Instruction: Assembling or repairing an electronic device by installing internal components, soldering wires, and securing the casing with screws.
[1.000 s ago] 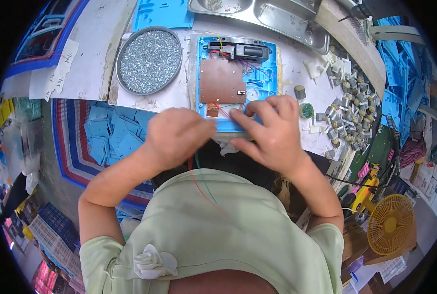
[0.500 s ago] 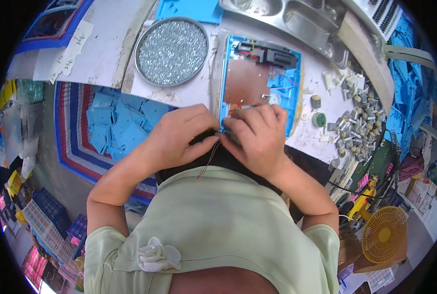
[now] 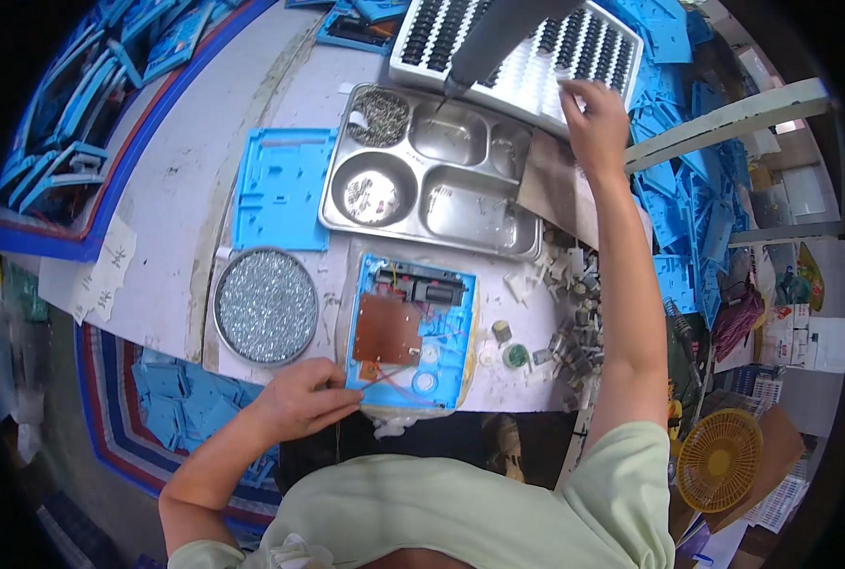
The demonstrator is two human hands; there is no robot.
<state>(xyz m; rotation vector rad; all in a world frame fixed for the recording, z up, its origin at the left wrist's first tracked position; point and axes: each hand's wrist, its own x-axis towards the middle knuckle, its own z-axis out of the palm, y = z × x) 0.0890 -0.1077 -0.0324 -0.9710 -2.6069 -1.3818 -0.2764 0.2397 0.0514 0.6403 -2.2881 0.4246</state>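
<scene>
A blue plastic casing lies on the table in front of me, holding a brown circuit board, a black part along its far side and thin red wires. My left hand is at the casing's near left corner, fingers pressed together on thin wires, with one strand hanging below. Farther off to the right, my right hand reaches over the near right edge of a white tray with rows of small black parts. Its thumb and fingertips are drawn together; whatever is between them is too small to make out.
A steel compartment tray with small metal pieces stands beyond the casing, under a dark hanging screwdriver. Left are a round dish of metal pins and a blue panel. Small motors are heaped right, near a pale bar.
My right hand has left the casing's near edge and moved far right to the white tray. My left hand remains by the casing's near left corner. The view has shifted forward.
</scene>
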